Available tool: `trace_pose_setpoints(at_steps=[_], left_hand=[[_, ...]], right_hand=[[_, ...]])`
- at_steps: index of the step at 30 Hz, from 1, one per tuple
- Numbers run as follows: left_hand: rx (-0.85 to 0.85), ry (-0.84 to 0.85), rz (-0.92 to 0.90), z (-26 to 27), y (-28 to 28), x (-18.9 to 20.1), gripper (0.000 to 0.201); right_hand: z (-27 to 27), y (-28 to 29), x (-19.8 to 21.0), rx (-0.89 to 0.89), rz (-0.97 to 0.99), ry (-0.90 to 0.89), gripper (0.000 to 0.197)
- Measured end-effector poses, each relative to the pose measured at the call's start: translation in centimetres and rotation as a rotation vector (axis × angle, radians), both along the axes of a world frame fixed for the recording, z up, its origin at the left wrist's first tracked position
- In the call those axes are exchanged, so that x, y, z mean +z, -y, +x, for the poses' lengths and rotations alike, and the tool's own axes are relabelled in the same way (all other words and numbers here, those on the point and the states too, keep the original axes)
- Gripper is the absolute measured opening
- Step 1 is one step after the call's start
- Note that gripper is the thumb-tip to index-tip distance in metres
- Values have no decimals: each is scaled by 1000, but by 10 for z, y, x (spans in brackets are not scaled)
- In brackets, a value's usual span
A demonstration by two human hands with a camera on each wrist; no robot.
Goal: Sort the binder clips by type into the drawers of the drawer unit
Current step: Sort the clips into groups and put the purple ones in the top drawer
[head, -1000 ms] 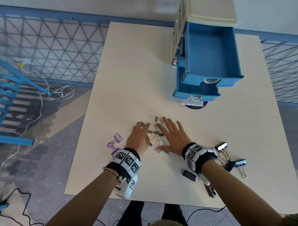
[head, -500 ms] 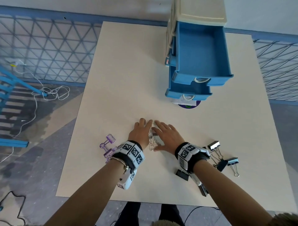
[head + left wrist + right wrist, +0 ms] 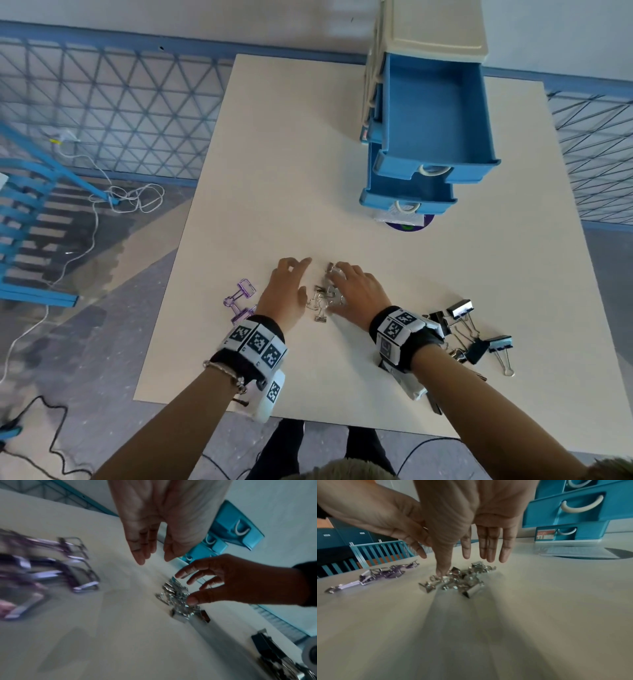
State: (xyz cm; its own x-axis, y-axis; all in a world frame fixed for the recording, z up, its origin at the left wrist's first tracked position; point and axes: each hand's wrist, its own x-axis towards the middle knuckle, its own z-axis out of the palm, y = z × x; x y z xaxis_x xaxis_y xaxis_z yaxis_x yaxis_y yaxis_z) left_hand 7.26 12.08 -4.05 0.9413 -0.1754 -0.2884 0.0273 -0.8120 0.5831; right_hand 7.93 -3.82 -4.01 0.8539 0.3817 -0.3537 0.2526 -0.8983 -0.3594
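Both of my hands are down over the pile of small silver binder clips (image 3: 323, 298) near the middle of the cream table (image 3: 274, 171).

Left hand (image 3: 286, 291): fingers straight and close together, slightly bent at the tips, holding nothing. The silver pile lies just to the thumb side of it; from the left wrist view the fingertips (image 3: 139, 558) hang above the tabletop, apart from the clips.

Right hand (image 3: 356, 294): fingers loosely spread and arched over the pile. In the right wrist view the thumb tip (image 3: 441, 572) touches the near edge of the silver clips, while the other fingertips (image 3: 489, 557) hang just above the far side of the pile. No clip is pinched or lifted.

Purple transparent binder clips (image 3: 241, 298) lie on the table just outside the back of my left hand, near the wrist. Black binder clips (image 3: 469, 332) lie in a loose group outside my right wrist.

The drawer unit (image 3: 428, 113) stands well beyond the fingertips, ahead and to the right. Its top blue drawer (image 3: 435, 113) is pulled out far; the second drawer (image 3: 407, 195) below is pulled out less.
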Motion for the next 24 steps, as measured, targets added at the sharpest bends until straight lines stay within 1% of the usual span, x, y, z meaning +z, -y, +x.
trace_pose_setpoints(at_steps=[3, 5, 8, 10, 14, 16, 18, 20, 22, 24], left_hand=[[118, 116, 17, -17, -36, 6, 53], [129, 128, 14, -29, -58, 6, 58], [53, 45, 73, -46, -84, -1, 68], [-23, 71, 120, -57, -98, -11, 73], [-172, 67, 266, -71, -111, -29, 74], [-221, 71, 319, -76, -111, -38, 73], [-245, 113, 356, -78, -115, -50, 65], [-251, 119, 372, -76, -117, -58, 59], [-248, 101, 380, -71, -115, -60, 57], [-253, 43, 374, -66, -110, -55, 58]], right_hand=[[-4, -16, 5, 43, 24, 14, 59], [-10, -29, 6, 107, 11, 5, 60], [-22, -50, 3, 197, 18, 14, 58], [-31, -63, 0, 246, 13, 10, 57], [-49, -86, -9, 288, -33, 43, 59], [-57, -97, -15, 313, -87, 55, 66], [-62, -107, -23, 333, -108, 137, 72], [-65, -111, -28, 331, -128, 170, 74], [-64, -112, -32, 315, -153, 194, 74], [-61, -111, -32, 305, -186, 203, 73]])
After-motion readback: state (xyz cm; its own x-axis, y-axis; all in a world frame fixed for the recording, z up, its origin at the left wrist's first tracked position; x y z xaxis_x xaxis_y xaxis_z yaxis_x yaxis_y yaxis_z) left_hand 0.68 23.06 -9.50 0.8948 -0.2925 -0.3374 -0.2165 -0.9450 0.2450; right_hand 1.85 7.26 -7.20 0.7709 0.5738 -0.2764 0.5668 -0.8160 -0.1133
